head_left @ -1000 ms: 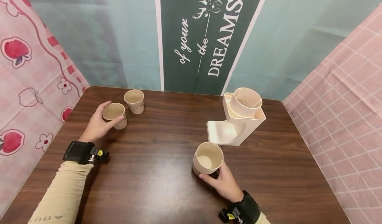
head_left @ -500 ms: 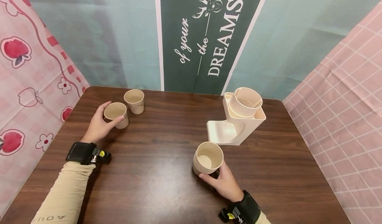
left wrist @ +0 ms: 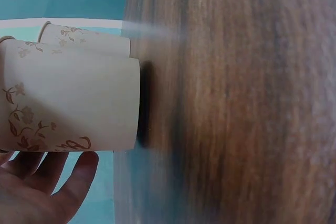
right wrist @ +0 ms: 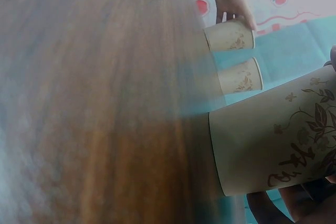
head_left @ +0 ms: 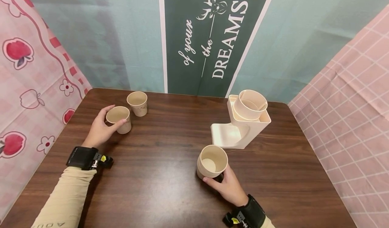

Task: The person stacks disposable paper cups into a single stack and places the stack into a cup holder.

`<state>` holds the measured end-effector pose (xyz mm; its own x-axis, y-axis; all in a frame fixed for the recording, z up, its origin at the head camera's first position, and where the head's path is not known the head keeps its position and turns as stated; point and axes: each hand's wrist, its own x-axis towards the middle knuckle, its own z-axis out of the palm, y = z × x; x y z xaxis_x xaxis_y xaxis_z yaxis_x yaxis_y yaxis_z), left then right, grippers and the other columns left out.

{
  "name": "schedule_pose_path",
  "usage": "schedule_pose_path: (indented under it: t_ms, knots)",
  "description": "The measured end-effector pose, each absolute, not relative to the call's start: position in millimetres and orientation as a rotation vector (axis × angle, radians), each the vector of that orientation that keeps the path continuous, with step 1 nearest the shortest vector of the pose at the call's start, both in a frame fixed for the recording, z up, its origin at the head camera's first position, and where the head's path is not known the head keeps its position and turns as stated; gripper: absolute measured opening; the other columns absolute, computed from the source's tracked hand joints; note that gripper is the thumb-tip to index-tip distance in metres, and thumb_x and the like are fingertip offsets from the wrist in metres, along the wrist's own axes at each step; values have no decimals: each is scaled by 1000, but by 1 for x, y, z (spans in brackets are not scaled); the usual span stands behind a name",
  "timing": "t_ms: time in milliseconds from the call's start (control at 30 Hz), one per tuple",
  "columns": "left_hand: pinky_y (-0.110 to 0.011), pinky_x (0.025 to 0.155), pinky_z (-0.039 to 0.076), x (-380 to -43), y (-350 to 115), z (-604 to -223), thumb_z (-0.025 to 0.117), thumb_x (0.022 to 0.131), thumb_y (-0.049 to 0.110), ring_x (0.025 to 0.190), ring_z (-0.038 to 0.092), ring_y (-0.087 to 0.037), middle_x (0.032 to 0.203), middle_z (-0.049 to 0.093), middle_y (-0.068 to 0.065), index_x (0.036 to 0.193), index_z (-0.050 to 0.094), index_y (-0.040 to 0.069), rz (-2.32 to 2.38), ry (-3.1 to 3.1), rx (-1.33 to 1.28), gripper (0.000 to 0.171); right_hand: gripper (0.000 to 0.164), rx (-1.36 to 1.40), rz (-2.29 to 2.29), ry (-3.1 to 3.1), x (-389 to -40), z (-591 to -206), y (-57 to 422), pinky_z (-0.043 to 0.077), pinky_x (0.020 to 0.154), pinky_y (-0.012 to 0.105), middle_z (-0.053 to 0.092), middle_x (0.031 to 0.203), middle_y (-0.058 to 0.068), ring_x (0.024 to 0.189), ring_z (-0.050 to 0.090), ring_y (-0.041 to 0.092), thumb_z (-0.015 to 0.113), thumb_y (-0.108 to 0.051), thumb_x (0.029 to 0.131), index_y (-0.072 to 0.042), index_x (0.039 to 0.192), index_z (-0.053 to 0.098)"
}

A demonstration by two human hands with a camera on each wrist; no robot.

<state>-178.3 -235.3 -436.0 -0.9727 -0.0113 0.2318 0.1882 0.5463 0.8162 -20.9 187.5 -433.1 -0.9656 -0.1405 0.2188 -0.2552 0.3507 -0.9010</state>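
Note:
At the table's left side my left hand (head_left: 101,128) grips a beige paper cup (head_left: 125,125) between thumb and fingers near its rim. The cup is upright, and the left wrist view shows its brown floral print and its base (left wrist: 134,103) close to the table. Just behind it to the right stands another paper cup (head_left: 138,106), which nothing holds. My right hand (head_left: 229,187) holds a stack of paper cups (head_left: 203,169) nearer the front, right of the middle; two rims show, one nested in the other. Part of that hand is hidden behind the stack.
A cream plastic holder (head_left: 255,130) with a round ring-shaped piece (head_left: 250,110) on top stands at the back right, behind the stack. The brown wooden table (head_left: 164,147) ends at a blue-green cloth (head_left: 130,35) at the back, with pink cloths at both sides.
My left hand and its cup have shifted slightly to the right, closer to the standing cup. My right hand and the stack have stayed in place.

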Motion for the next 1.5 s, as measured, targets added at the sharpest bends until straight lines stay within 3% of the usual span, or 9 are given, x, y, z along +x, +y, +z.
schedule_pose_path:
  t_ms: [267,433,667,867,967,1233,1500]
  knots:
    - [-52,94,35,-174,-235,-437,72,83,27,120,43,-36,141,42,-24,145,37,2,-1393,-2557,-194,75,76,358,1700,-2504,-18,-425,185,40,99,36,54,128,10,114,52,27,80,-6,71,-4,137,42]
    - [-49,94,35,-166,-229,-427,73,82,29,117,45,-32,138,45,-21,143,39,4,-1397,-2555,-222,74,76,365,1695,-2502,-19,-427,185,41,98,37,54,128,10,114,53,26,80,-7,71,-5,137,42]
    - [-22,87,38,-160,-218,-422,72,83,22,109,48,-27,134,47,-21,143,40,2,-1374,-2565,-299,70,75,367,1694,-2492,-18,-426,185,41,98,38,55,128,9,114,53,25,80,-10,72,-7,137,43]
    - [-9,76,43,-154,-206,-415,71,84,18,101,50,-9,125,50,-20,142,40,2,-1439,-2556,-375,68,75,369,1689,-2492,-18,-426,186,41,98,39,55,128,9,114,53,26,80,-10,72,-6,137,42]
    - [-10,76,46,-150,-198,-410,72,83,20,100,50,-5,124,52,-16,142,40,5,-1486,-2546,-400,69,76,362,1685,-2501,-18,-427,186,41,98,39,54,128,10,114,53,27,80,-9,71,-5,137,42]
    - [-20,70,53,-135,-167,-381,75,80,19,97,55,-11,121,53,-6,140,44,15,-1621,-2463,-515,68,77,356,1699,-2500,-19,-428,186,39,99,35,54,129,10,115,52,27,80,-9,71,-4,137,42]
    - [-21,79,48,-122,-133,-356,77,78,21,101,55,-13,122,54,-3,140,45,20,-1641,-2406,-667,70,75,380,1681,-2500,-20,-429,186,40,98,34,54,128,12,114,52,28,80,-8,72,-3,137,42]
